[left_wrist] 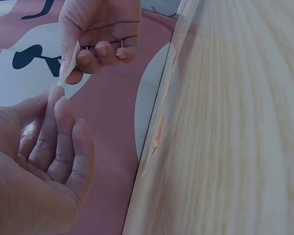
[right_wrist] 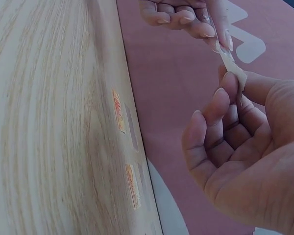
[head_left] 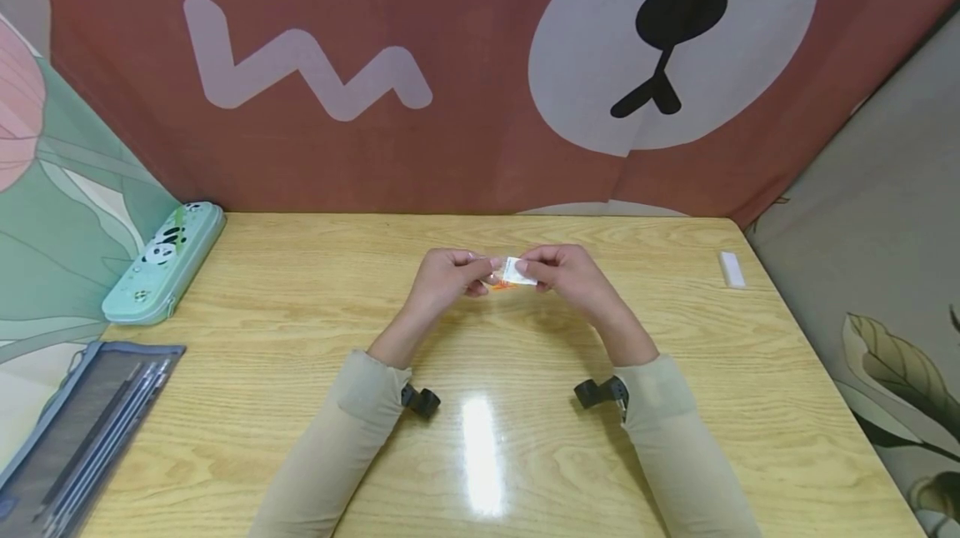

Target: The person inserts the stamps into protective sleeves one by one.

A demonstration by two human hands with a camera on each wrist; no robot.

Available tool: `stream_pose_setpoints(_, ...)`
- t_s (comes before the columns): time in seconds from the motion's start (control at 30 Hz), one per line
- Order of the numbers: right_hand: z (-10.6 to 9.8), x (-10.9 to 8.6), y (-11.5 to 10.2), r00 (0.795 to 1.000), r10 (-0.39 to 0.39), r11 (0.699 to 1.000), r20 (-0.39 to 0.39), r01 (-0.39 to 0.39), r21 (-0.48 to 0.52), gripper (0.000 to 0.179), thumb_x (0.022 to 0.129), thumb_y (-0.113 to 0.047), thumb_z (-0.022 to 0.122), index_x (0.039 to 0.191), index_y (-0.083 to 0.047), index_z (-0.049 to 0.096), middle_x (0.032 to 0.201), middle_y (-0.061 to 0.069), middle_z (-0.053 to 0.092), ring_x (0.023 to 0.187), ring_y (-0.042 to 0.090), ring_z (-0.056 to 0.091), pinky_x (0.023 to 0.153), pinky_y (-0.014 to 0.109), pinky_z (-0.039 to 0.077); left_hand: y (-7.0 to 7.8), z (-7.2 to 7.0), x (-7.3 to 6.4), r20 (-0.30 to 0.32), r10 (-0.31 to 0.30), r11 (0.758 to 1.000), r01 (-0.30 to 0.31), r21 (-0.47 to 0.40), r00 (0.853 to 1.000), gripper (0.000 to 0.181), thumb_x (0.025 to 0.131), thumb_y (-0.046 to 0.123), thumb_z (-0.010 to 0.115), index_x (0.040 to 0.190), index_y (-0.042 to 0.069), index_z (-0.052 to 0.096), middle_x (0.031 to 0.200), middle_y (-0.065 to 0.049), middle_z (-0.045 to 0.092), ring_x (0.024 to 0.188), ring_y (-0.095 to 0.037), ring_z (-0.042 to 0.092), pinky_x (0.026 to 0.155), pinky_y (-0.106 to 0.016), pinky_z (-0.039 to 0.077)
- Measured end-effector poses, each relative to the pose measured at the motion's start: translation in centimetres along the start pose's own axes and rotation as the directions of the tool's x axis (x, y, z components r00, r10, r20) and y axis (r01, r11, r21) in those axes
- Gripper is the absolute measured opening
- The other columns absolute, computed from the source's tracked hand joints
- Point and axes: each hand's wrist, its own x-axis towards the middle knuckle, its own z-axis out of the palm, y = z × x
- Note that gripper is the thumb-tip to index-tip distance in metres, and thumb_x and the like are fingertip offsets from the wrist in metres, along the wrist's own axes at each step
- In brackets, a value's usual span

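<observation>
A small wrapper, off-white with a jagged end and clear film on its left part, is held between the two hands above the table. The left hand pinches the clear end between thumb and fingers. My right hand pinches the off-white end, its other fingers curled inward. The right wrist view shows the wrapper stretched between both sets of fingertips; what is inside it cannot be told. Pieces with red-orange print lie below the hands, near the table's far edge in the wrist views.
A mint pencil case with pandas lies at the table's back left. In front of it is a dark mesh pouch holding several pens. A white eraser-like block lies at the right edge. A red-brown cloth hangs behind the table.
</observation>
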Motion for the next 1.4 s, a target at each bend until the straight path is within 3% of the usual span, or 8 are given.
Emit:
stream_pose_setpoints(0.27, -0.22, -0.14, 0.25, 1.000, -0.017, 1.000, 0.003, 0.017, 0.016, 0.026, 0.101, -0.023, 0.064, 0.113, -0.002, 0.073, 0.104, 0.004, 0.070, 0.089, 0.020, 0.060, 0.082, 0.035, 0.056, -0.30, 0.01, 0.17, 0.003, 0.010, 1.000, -0.010, 0.003, 1.000, 0.026, 0.090, 0.029, 0.079, 0.094, 0.003, 0.082, 0.076, -0.006, 0.078, 0.061, -0.010, 0.069, 0.080, -0.047, 0.064)
stream_pose_setpoints(0.47, -0.33, -0.06, 0.50, 1.000, -0.007, 1.000, 0.017, 0.007, 0.005, 0.028, 0.101, -0.027, 0.065, 0.113, -0.003, 0.074, 0.095, 0.000, 0.068, 0.085, 0.023, 0.058, 0.076, 0.035, 0.052, -0.33, 0.00, 0.07, 0.001, 0.012, 1.000, -0.012, 0.006, 1.000, 0.026, 0.090, 0.031, 0.079, 0.097, 0.005, 0.082, 0.075, -0.005, 0.078, 0.061, -0.009, 0.070, 0.080, -0.046, 0.064)
stream_pose_setpoints(0.67, -0.43, -0.08, 0.53, 0.999, -0.009, 1.000, 0.034, 0.008, 0.010, 0.028, 0.101, -0.026, 0.065, 0.112, -0.003, 0.074, 0.100, 0.001, 0.069, 0.086, 0.021, 0.058, 0.076, 0.036, 0.053, -0.36, -0.05, 0.07, -0.012, -0.009, 1.000, 0.009, 0.011, 1.000, 0.025, 0.089, 0.031, 0.080, 0.097, 0.008, 0.083, 0.076, -0.004, 0.078, 0.060, -0.010, 0.069, 0.085, -0.051, 0.063)
stream_pose_setpoints(0.93, -0.40, -0.11, 0.36, 0.998, -0.019, 0.999, 0.054, 0.017, 0.030, 0.028, 0.101, -0.024, 0.064, 0.114, -0.001, 0.073, 0.106, 0.006, 0.071, 0.090, 0.018, 0.060, 0.083, 0.040, 0.057, -0.35, 0.01, 0.16, 0.003, -0.007, 1.000, 0.007, -0.003, 1.000, 0.023, 0.089, 0.030, 0.080, 0.100, 0.010, 0.083, 0.090, -0.015, 0.079, 0.061, -0.011, 0.069, 0.087, -0.052, 0.062)
stream_pose_setpoints(1.17, -0.37, -0.08, 0.23, 0.999, -0.008, 0.999, 0.048, 0.006, 0.036, 0.028, 0.102, -0.025, 0.062, 0.117, -0.003, 0.072, 0.099, 0.003, 0.068, 0.083, 0.022, 0.057, 0.075, 0.034, 0.052, -0.46, 0.06, 0.27, -0.003, 0.007, 1.000, -0.007, -0.026, 1.000, 0.023, 0.091, 0.025, 0.078, 0.103, 0.006, 0.081, 0.077, -0.001, 0.076, 0.059, -0.008, 0.067, 0.086, -0.052, 0.062)
stream_pose_setpoints(1.4, -0.49, -0.11, 0.10, 0.998, -0.032, 0.999, 0.054, 0.031, 0.016, 0.028, 0.102, -0.025, 0.062, 0.114, -0.003, 0.072, 0.094, 0.001, 0.068, 0.082, 0.020, 0.057, 0.071, 0.033, 0.050, -0.25, 0.10, 0.25, -0.024, 0.025, 1.000, -0.025, -0.005, 0.999, 0.023, 0.091, 0.024, 0.078, 0.099, 0.003, 0.081, 0.070, 0.001, 0.075, 0.058, -0.008, 0.067, 0.084, -0.054, 0.062)
